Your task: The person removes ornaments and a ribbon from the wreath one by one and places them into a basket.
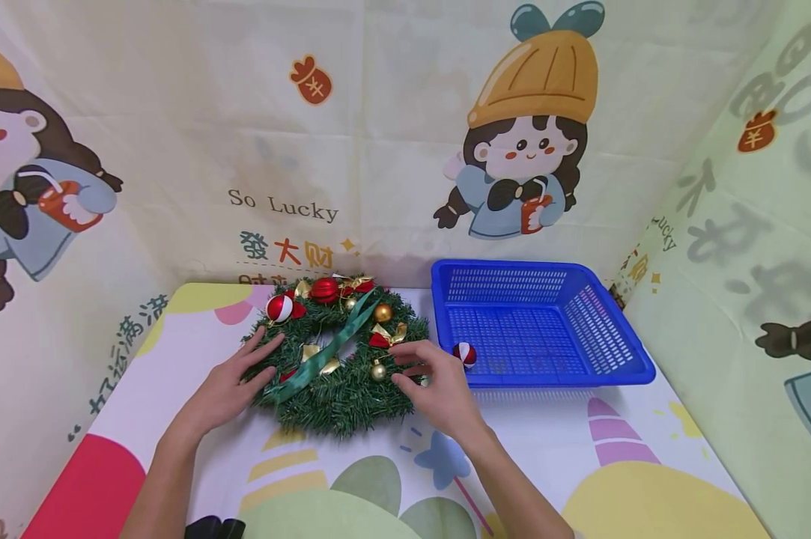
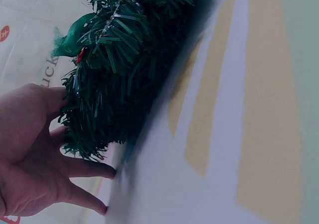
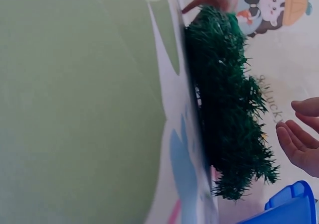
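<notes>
A green Christmas wreath (image 1: 347, 400) lies on the table, trimmed with red and gold baubles, small bows and a green ribbon (image 1: 334, 348) running diagonally across it. My left hand (image 1: 233, 378) rests against the wreath's left side with fingers spread; the left wrist view shows the thumb side touching the branches and two fingertips at the tabletop. My right hand (image 1: 439, 385) hovers by the wreath's right side, near a small gold bauble (image 1: 378, 370) and a red-and-gold bow (image 1: 387, 337). In the right wrist view its loosely bent fingers (image 3: 299, 139) hold nothing and stand apart from the branches.
A blue plastic basket (image 1: 621, 352) stands to the right of the wreath, with a red-and-white bauble (image 1: 465, 354) inside at its near left corner. Something black (image 1: 215, 528) shows at the bottom edge. Printed cloth (image 1: 392, 150) hangs behind and at both sides of the patterned table.
</notes>
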### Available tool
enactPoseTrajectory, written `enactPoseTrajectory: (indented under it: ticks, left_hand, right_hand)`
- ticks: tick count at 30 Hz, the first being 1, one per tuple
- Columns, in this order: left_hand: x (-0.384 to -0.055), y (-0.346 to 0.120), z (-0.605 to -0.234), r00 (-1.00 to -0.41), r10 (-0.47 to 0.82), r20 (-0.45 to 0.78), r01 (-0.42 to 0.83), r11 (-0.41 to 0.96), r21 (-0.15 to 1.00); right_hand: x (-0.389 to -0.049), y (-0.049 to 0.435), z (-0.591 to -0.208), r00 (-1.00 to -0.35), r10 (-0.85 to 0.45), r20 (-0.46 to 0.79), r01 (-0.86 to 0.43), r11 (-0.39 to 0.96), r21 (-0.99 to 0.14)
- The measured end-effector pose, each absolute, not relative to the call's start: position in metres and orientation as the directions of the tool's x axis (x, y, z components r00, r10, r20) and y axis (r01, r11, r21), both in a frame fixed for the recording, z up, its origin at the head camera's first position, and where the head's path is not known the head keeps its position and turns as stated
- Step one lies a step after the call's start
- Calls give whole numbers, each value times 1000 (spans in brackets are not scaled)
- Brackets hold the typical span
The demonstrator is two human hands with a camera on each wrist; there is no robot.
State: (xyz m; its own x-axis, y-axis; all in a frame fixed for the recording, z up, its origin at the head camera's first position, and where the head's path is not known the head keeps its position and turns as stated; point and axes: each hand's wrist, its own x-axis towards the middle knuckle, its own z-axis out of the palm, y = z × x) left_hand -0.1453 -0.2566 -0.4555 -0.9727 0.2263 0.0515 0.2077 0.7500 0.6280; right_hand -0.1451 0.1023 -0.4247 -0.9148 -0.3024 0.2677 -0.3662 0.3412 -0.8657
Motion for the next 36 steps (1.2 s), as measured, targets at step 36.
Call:
enactPoseTrajectory:
  ticks: [36]
  left_hand:
    - [-144,-257,-456,-973,223,67,213,738,640]
  right_hand:
    - [-151,80,-438,-917,-338,210,-376,562,-737]
